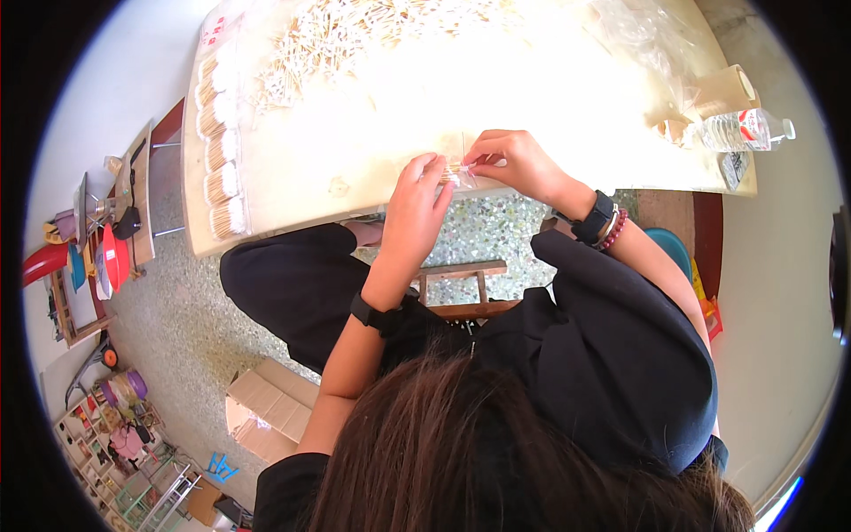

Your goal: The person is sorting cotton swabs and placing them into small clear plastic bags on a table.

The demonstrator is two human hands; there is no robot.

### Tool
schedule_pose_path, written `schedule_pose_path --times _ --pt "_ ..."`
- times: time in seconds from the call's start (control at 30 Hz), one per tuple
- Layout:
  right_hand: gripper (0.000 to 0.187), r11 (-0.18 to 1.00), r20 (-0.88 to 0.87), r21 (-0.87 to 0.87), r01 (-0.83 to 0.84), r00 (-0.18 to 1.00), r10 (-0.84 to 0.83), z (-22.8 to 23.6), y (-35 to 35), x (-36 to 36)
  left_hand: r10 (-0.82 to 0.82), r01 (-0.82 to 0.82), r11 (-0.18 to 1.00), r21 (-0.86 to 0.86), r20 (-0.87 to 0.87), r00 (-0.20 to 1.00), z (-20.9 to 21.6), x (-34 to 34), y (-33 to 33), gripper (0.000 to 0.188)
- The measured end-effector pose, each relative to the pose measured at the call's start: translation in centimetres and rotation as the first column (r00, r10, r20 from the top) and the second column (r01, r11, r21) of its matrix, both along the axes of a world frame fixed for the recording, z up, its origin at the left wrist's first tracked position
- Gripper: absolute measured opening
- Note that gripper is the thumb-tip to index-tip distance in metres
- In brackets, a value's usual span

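Lying roughly left to right, the swab bunch (453, 172) is at the near edge of the table (310, 168). Our left hand (414, 195) grips it from the left; our right hand (521, 166) seems to pinch film (472, 180) at its right end, about equally near. Bundles (219, 184) line the left edge; loose swabs (328, 40) spread toward the far edge.

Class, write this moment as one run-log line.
left hand: holding swab bundle | right hand: pinching at its end | loose swabs: far side of table | swab packs: row along left edge
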State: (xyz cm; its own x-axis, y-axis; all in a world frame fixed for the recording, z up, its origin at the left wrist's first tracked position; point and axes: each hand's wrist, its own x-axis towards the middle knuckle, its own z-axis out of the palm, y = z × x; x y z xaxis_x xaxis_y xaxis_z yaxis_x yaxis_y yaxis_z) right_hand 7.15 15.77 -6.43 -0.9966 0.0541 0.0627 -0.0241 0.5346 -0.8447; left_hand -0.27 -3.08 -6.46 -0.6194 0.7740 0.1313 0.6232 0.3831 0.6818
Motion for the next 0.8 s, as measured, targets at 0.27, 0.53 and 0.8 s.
schedule_pose_path --times 0.27,0.53,0.8 --pt "0.01 0.996 -0.03 -0.083 0.028 0.999 -0.03 -1.0 -0.6 -0.3 -0.082 0.076 0.994 -0.072 -0.085 0.993 -0.4 0.3 -0.4 0.037" --pt "0.012 0.991 0.089 -0.115 0.073 0.994 -0.062 -1.1 -0.7 -0.4 -0.171 0.155 0.98 -0.124 -0.134 0.976 -1.0 0.3 -0.8 0.045" --pt "0.01 0.973 -0.109 0.226 -0.048 0.991 0.074 -0.3 -1.1 -0.3 -0.17 0.159 0.982 -0.101 -0.108 0.98 -1.1 0.1 -0.9 0.046"
